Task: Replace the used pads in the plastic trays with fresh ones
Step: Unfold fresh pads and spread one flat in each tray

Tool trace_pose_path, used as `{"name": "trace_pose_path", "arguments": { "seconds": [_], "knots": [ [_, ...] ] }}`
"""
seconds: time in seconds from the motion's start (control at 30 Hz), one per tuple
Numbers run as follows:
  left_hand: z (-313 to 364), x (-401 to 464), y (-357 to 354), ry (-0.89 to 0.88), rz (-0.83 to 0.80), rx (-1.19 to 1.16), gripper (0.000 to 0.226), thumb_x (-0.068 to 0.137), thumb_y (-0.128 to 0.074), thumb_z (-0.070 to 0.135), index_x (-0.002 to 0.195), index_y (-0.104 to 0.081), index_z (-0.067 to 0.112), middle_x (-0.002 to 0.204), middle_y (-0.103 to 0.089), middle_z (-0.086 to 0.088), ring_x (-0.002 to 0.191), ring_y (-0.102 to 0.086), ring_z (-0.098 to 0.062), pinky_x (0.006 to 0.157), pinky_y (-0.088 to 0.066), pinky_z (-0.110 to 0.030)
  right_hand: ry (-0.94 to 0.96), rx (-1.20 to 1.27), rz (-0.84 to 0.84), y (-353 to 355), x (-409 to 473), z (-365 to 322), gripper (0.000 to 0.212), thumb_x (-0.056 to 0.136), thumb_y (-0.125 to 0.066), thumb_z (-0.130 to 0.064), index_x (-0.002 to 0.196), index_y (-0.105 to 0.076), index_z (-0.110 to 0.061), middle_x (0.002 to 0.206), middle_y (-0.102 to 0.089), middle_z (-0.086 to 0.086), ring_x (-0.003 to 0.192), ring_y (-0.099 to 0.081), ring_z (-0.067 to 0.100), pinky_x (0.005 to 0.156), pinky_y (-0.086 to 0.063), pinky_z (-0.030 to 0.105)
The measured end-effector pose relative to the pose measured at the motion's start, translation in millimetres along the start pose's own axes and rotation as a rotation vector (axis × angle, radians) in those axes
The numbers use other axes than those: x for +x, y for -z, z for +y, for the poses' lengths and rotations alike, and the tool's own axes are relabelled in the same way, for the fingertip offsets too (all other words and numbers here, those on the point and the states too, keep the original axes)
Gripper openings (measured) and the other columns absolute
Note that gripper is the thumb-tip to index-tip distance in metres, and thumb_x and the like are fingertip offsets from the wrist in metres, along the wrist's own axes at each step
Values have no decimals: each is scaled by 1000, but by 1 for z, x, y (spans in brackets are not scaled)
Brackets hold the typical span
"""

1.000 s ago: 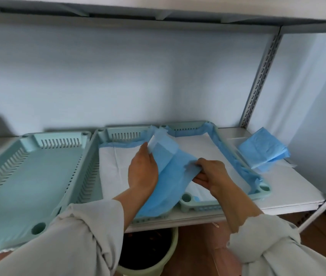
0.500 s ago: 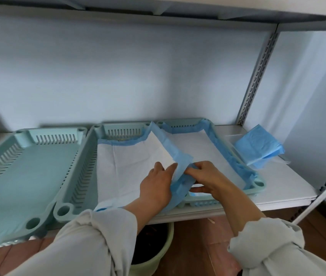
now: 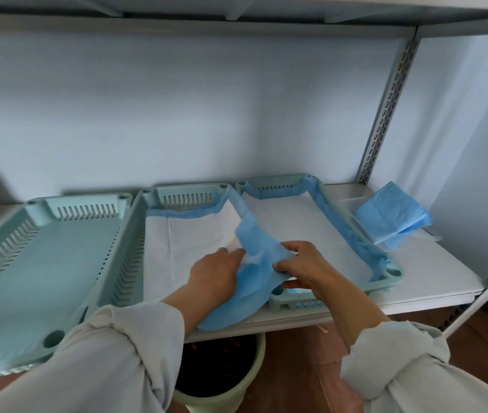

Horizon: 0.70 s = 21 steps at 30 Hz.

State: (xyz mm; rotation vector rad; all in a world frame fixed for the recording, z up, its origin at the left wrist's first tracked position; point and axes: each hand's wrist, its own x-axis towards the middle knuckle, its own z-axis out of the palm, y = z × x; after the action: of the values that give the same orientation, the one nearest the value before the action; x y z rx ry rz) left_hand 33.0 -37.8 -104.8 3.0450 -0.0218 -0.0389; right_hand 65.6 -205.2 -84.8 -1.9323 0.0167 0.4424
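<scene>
a: pads first: the blue-backed white absorbent pad (image 3: pixel 177 251) is seen spread in the middle pale green slotted plastic tray (image 3: pixel 135 234), and its right edge is lifted into a blue fold between the two hands.

b: and how are the hands seen?

a: the left hand (image 3: pixel 216 272) is laid on the white face beside the fold, fingers nearly straight; whether the edge is pinched under the fingertips cannot be told. the right hand (image 3: pixel 305 269) is curled round the blue fold, which is gripped between thumb and fingers. the fold's lower end is draped over the front edge of the white metal shelf (image 3: pixel 433 263).

b: what is shown nearer than that?

a: grey rolled sleeves (image 3: pixel 123 347) at both forearms, and below the shelf a pale green round bin (image 3: pixel 221 383) with dark contents on a brown floor.

b: farther back?

a: the right-hand pale green plastic tray (image 3: pixel 397 272) is lined with a second white pad with blue border (image 3: pixel 299 222). the left-hand bare pale green tray (image 3: pixel 28 263) is seen just beside the middle one. a stack of folded blue pads (image 3: pixel 391 216) is lying on the shelf at the right, near the perforated grey upright post (image 3: pixel 385 114).
</scene>
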Motion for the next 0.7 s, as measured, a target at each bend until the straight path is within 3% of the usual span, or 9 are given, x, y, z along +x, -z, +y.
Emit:
{"name": "trace_pose_path", "arguments": {
  "seconds": [0.1, 0.2, 0.3, 0.4, 0.47, 0.53, 0.57, 0.63, 0.7],
  "knots": [
    [12, 1, -6, 12, 134, -230, 32, 99, -34, 26, 127, -50, 20, 111, -60, -8, 102, -59, -27, 85, -46, -34, 16, 43, 59, 1, 2, 1, 71, 83, -58, 7, 143, -36, -23, 131, -48, 11, 105, -59, 29, 68, -59, 31],
    [19, -3, -10, 43, 240, -364, 32, 101, -30, 34, 116, -54, 19, 105, -62, -6, 94, -60, -24, 81, -47, -31, 11, 42, 121, 4, 6, 3, 64, 84, -54, 12, 138, -45, -21, 133, -50, 14, 109, -59, 34, 83, -58, 42],
    [24, -5, -9, -4, 228, -288, 38, 101, -27, 40, 128, -46, 23, 109, -59, -5, 96, -60, -23, 83, -49, -32, 10, 46, 127, 3, 5, 1, 52, 89, -48, 10, 133, -52, -17, 127, -56, 15, 103, -63, 32, 80, -59, 40],
    [33, -5, -10, -38, 135, -120, 42, 100, -33, 38, 140, -35, 27, 116, -51, -7, 101, -59, -26, 79, -47, -34, -2, 129, 96, -1, 0, -6, 31, 101, -42, -15, 129, -52, -8, 117, -61, 15, 93, -65, 27, 73, -58, 32],
    [40, -5, -12, -40, 44, -64, 45, 98, -37, 43, 140, -35, 26, 123, -46, -8, 110, -54, -27, 85, -46, -36, -75, 124, 106, -2, 2, -9, 47, 101, -36, -41, 127, -50, -4, 121, -58, 14, 105, -60, 30, 85, -54, 38],
    [42, -5, -11, -59, -99, -94, 57, 92, -41, 55, 141, -35, 26, 132, -40, -8, 121, -45, -27, 95, -43, -40, -116, 1, 139, 0, 5, -8, 62, 93, -39, -60, 116, -54, -4, 112, -58, 13, 104, -59, 30, 84, -53, 38],
    [39, -2, -10, -75, -171, -133, 65, 88, -42, 62, 142, -36, 26, 135, -39, -8, 125, -42, -28, 100, -40, -41, -99, -75, 141, 1, 5, -6, 56, 90, -48, -57, 105, -57, -4, 100, -60, 12, 94, -61, 28, 77, -55, 37],
    [29, 1, -5, -85, -273, -326, 78, 82, -38, 74, 135, -48, 17, 136, -45, -12, 123, -46, -30, 103, -38, -42, -28, -247, 180, 5, 7, 3, 23, 85, -64, -29, 83, -58, -6, 78, -58, 10, 76, -61, 25, 70, -58, 38],
    [11, 2, 0, -60, -280, -433, 83, 83, -29, 75, 123, -60, 9, 131, -56, -14, 116, -53, -30, 103, -40, -42, 34, -466, 273, 9, 14, 12, 17, 83, -56, -10, 66, -52, -11, 64, -50, 7, 68, -55, 26, 66, -55, 38]
  ]
}}
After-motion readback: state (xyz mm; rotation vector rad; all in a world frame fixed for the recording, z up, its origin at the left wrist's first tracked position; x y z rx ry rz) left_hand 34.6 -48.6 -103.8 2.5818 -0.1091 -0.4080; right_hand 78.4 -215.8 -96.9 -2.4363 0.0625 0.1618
